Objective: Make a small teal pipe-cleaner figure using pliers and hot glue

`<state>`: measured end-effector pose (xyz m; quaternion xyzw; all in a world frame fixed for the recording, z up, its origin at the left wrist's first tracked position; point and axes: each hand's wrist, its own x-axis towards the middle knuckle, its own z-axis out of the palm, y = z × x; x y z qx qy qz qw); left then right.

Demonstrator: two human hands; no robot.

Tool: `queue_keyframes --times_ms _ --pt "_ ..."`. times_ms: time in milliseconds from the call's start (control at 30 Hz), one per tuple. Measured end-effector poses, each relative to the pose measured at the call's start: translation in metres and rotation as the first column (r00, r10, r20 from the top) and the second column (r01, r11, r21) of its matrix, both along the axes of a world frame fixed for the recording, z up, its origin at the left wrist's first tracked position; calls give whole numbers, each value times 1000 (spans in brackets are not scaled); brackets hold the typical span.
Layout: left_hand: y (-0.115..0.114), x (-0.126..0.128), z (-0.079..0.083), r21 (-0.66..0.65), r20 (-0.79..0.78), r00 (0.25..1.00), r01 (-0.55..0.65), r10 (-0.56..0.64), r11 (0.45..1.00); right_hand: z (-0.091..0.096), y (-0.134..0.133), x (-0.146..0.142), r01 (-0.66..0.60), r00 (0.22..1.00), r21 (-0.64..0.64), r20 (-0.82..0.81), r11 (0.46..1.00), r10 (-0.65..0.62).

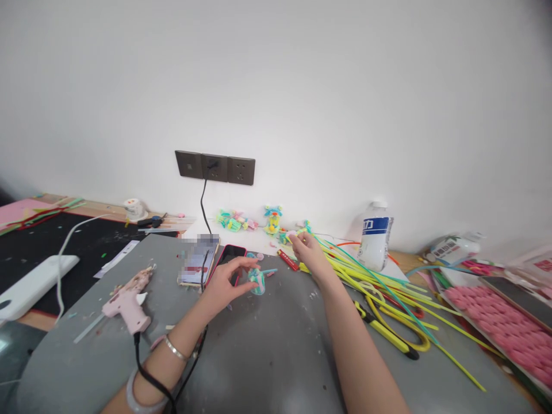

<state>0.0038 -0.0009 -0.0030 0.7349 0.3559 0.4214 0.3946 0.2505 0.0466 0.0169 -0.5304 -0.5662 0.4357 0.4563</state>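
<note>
Between the thumb and fingers of my left hand [230, 282] is a small pipe-cleaner craft piece [257, 280] in teal and pink, held just above the grey table mat [276, 356]. A thin teal stem sticks out of it to the right. My right hand [307, 251] reaches to the back of the table, its fingers closed together by small fuzzy pieces; what they hold is too small to make out. Close by stand a yellow and blue pipe-cleaner figure [273, 220] and a pile of green and pink ones [235, 221]. A red lighter-like stick [288, 260] lies below my right hand.
A pink hot glue gun [129, 305] with a black cord lies left, near two phones [196, 261]. Yellow-green pipe cleaners [366, 282], a yellow-handled cutter [388, 332] and a white bottle [375, 238] are at right. A wall with sockets [214, 168] stands behind.
</note>
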Motion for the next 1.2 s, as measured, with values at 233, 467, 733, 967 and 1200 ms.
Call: queue_keyframes --times_ms 233,467,733,967,1200 --pt "0 2 0 44 -198 978 83 -73 996 -6 3 2 179 983 130 16 975 -182" --pt "2 5 -9 122 -174 978 139 -116 983 0 1 -3 126 991 165 30 978 -132" --pt "4 5 -14 294 -254 961 184 -109 938 9 -9 -16 -45 998 140 60 989 37" --pt "4 6 -13 395 -311 944 234 -110 888 9 -10 -17 -93 995 120 56 988 87" --pt "4 6 -14 440 -345 934 250 -95 862 5 -9 -19 -125 991 122 72 985 117"
